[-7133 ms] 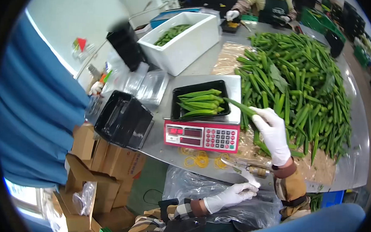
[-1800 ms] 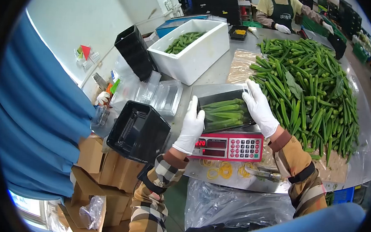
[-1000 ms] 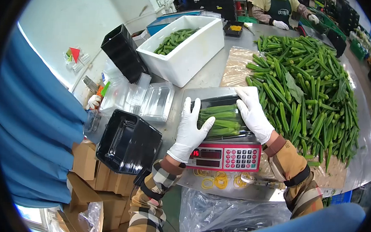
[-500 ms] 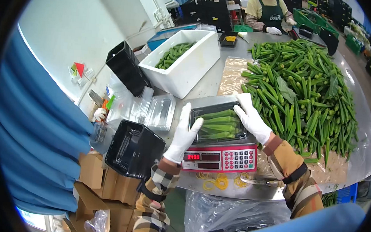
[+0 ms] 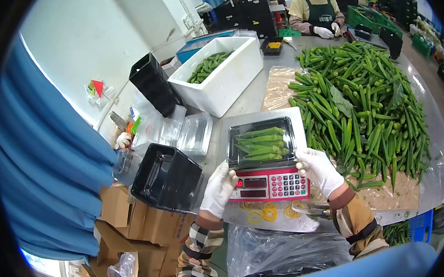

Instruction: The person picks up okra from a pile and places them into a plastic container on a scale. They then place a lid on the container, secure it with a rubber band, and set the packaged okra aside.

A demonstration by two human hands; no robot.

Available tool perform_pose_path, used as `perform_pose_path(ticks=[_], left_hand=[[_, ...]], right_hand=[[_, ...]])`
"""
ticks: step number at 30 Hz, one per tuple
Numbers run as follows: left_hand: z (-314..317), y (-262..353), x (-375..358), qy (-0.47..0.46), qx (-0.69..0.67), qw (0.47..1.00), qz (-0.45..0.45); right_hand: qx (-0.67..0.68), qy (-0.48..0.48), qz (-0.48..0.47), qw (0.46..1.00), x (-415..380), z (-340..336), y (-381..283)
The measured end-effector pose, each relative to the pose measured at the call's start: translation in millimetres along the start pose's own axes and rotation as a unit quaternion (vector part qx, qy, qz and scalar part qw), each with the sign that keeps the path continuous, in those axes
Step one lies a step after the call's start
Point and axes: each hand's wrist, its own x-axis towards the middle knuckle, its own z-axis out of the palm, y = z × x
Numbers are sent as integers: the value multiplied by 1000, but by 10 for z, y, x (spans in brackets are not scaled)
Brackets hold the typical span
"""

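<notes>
A black tray of okra point(image 5: 260, 143) under a clear cover lies on the plate of a red and white digital scale point(image 5: 300, 127). My left hand point(image 5: 219, 190), in a white glove, is beside the scale's front left corner, thumb and fingers apart and loosely bent, covering part of the red display. On the other side, my gloved right hand point(image 5: 320, 171) hovers by the scale's right edge, its fingers bent toward the tray's near corner with nothing in them. Green okra pods show through the cover.
A large okra pile point(image 5: 361, 111) covers the right of the metal table. Black trays point(image 5: 166, 178), clear plastic boxes point(image 5: 194, 134) and a white foam box point(image 5: 225, 80) stand left. Yellow rubber bands point(image 5: 268, 212) and a knife point(image 5: 311, 211) lie in front. A person point(image 5: 318, 17) stands across the table.
Both my hands have come off the sides of the okra tray and drawn back toward me. The tray stays on the scale. The person opposite has brought their hands together.
</notes>
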Motion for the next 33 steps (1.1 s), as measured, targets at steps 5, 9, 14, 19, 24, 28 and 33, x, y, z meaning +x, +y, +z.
perform_pose_path(ticks=[5,9,14,19,24,28,33], left_hand=[[-152,-122,-21,-110,-142,980,-91],[-44,-241,-226,-101,-118,982,-105],[-9,-89,-254,-151,161,973,-67],[63,415,-23,-99,446,889,-15],[143,426,684,-83,304,949,22],[257,165,845,-51,255,963,68],[721,82,267,-94,68,993,3]], right_hand=[[153,-43,-27,987,43,-55,75],[204,-87,-30,975,49,-258,52],[-146,-13,-5,989,-63,-288,-358],[-275,70,-53,957,344,-347,-689],[-320,51,-69,944,916,-42,-670],[-326,45,-48,943,1115,36,-654],[-116,-62,-39,991,768,-16,-602]])
